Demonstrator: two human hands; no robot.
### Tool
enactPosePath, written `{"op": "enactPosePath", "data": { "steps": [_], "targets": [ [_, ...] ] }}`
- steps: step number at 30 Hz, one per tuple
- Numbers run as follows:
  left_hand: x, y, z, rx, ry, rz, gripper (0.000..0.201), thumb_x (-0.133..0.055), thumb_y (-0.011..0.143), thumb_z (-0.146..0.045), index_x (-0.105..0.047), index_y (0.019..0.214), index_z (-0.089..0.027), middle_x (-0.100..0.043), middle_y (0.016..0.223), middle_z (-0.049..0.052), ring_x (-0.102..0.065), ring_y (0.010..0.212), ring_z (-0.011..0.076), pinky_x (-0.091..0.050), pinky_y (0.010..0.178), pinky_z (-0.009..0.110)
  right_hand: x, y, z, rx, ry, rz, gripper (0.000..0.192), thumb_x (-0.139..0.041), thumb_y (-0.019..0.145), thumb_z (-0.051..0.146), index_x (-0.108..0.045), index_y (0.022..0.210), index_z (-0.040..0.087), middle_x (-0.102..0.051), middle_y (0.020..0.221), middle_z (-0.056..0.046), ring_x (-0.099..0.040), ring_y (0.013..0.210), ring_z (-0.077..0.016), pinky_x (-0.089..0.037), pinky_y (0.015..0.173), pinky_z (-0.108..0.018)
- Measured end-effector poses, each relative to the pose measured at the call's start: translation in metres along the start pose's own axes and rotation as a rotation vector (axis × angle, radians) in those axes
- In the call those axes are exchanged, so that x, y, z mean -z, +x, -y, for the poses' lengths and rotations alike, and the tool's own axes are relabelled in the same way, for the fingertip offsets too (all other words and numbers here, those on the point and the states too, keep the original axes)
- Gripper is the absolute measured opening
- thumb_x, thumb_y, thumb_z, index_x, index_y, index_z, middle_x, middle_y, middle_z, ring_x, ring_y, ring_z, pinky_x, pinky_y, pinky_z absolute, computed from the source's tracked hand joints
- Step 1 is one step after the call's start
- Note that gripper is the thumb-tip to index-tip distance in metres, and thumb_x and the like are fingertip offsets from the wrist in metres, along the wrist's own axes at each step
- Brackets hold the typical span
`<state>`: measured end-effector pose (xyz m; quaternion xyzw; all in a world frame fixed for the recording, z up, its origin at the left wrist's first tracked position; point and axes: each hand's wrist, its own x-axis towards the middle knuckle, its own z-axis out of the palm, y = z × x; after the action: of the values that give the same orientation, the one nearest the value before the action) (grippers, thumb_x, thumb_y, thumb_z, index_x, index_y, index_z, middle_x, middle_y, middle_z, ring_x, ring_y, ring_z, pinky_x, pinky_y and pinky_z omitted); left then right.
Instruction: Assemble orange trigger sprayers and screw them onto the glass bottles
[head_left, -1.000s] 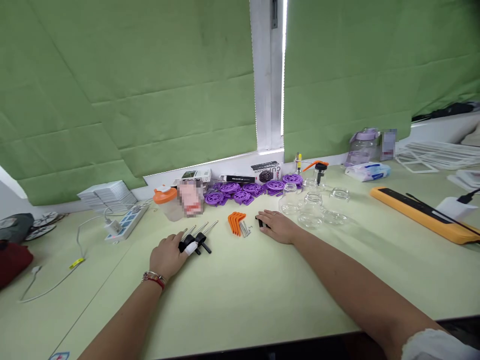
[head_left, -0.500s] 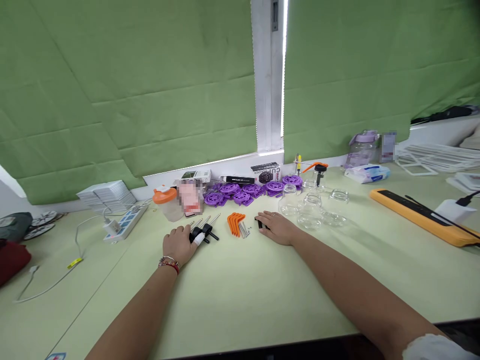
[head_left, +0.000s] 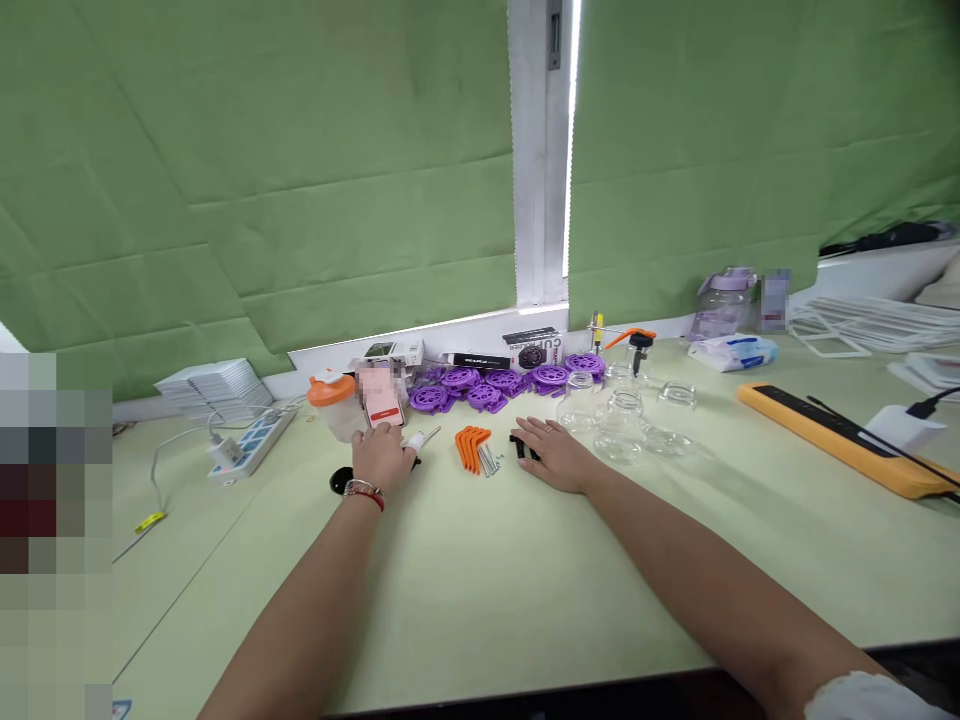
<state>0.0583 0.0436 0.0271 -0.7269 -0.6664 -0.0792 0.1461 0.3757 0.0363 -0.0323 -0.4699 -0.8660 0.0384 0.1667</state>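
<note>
While the right hand is being rested palm down, fingers stretched over small black pieces, these are probably being steadied from above; whether they are being gripped cannot be told. The left hand is being held low over black-and-metal parts, which are being largely hidden by it, so its closure cannot be told either. A round black piece is being left exposed on its outer side. Between the hands, orange bent pieces are being left nested, with slim metal pieces just beside them, apparently so that like parts are being grouped. Behind, purple wheel-shaped parts are being bunched and glass jars set rightward, seemingly out of the hands' way.
</note>
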Motion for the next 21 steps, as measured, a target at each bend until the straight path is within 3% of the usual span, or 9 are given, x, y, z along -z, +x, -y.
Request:
{"op": "enactPosePath", "data": {
  "steps": [3,7,13,17,21],
  "targets": [
    [-0.007,0.003,-0.011,0.013,-0.003,0.06,0.034,-0.043,0.077,-0.038,-0.067,0.084,-0.015,-0.067,0.096,0.015,-0.059,0.092,0.0302,-0.032,0.086,0.044,0.003,-0.003,0.003,0.011,-0.022,-0.07,0.055,-0.034,0.091,0.048,-0.041,0.136,0.017,-0.029,0.15,-0.012,-0.025,0.137,-0.0276,-0.017,0.111,-0.047],
    [-0.019,-0.002,-0.015,0.051,-0.006,0.066,0.035,-0.043,0.076,-0.038,-0.066,0.088,-0.013,-0.067,0.094,0.016,-0.06,0.09,0.031,-0.033,0.085,0.046,0.008,-0.004,0.012,0.03,-0.029,-0.168,0.045,-0.039,0.09,0.042,-0.051,0.124,0.016,-0.035,0.146,-0.014,-0.029,0.135,-0.0274,-0.017,0.11,-0.047],
    [-0.026,-0.004,-0.016,0.062,-0.03,0.03,0.034,-0.045,0.076,-0.035,-0.065,0.091,-0.012,-0.066,0.097,0.017,-0.059,0.095,0.0322,-0.031,0.089,0.047,0.004,0.016,0.056,-0.044,0.049,-0.269,0.026,-0.044,0.09,0.036,-0.063,0.092,0.018,-0.036,0.146,-0.01,-0.025,0.136,-0.0254,-0.013,0.109,-0.047],
    [-0.028,-0.005,-0.018,0.068,-0.048,-0.009,0.034,-0.043,0.078,-0.032,-0.064,0.093,-0.011,-0.066,0.098,0.017,-0.058,0.095,0.0324,-0.029,0.09,0.049,-0.009,0.039,0.087,-0.237,0.099,-0.191,0.017,-0.054,0.082,0.029,-0.065,0.081,0.016,-0.031,0.148,-0.012,-0.021,0.137,-0.031,-0.013,0.107,-0.05],
    [-0.027,-0.008,-0.017,0.063,-0.063,-0.059,0.03,-0.042,0.079,-0.029,-0.063,0.093,-0.013,-0.066,0.099,0.016,-0.057,0.097,0.0311,-0.028,0.092,0.048,-0.019,0.057,0.099,-0.367,0.089,-0.121,0.017,-0.055,0.079,0.029,-0.066,0.079,0.016,-0.033,0.147,-0.011,-0.02,0.137,-0.0324,-0.009,0.107,-0.052]
  ]
}}
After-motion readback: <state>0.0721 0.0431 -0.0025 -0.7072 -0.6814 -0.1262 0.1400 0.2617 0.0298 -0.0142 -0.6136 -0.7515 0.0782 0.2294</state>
